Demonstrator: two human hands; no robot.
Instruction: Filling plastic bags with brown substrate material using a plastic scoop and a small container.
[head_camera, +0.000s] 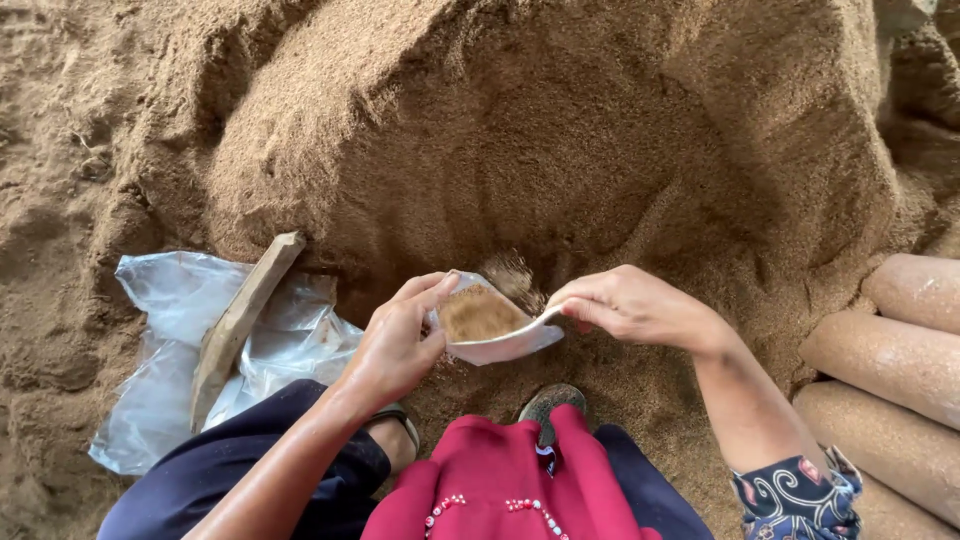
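1. The scene is lit by soft, even daylight; no hard glare is seen.
2. A dim hollow is shaded in the sawdust heap (560, 150) above the right hand (630, 305).
3. Falling grains just above the clear bag (485, 320) are blurred by motion.
4. Slight wide-angle bending is noticed towards the edges.

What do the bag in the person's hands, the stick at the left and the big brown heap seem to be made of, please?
The bag looks like thin clear plastic film: glossy, see-through, brown fill visible inside. The stick seems to be rough, unfinished wood, pale, dusty and splintered. The heap looks like sawdust or a similar fine, dry, matte, fibrous material; which one cannot be told.
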